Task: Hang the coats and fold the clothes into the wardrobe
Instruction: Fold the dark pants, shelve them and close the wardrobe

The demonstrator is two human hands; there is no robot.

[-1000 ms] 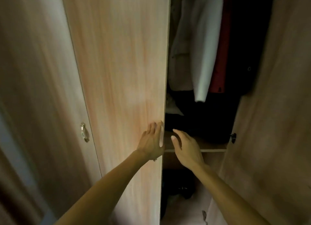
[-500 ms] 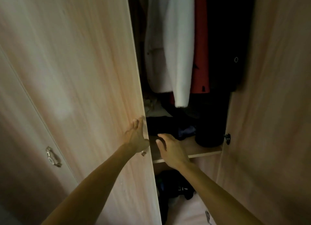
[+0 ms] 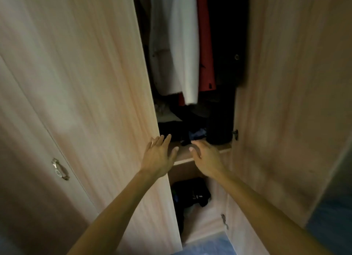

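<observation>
Hanging hem-down, white coat (image 3: 183,45) vertical, left hand (image 3: 158,156), right hand (image 3: 207,157), fingers apart, empty

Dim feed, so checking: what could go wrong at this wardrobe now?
The left hand rests at the free edge of the light wooden left door; if that swings shut, it may get pinched. The loose dark clothes heaped near the front of the wooden shelf, beyond the right hand, could slide off if nudged.
</observation>
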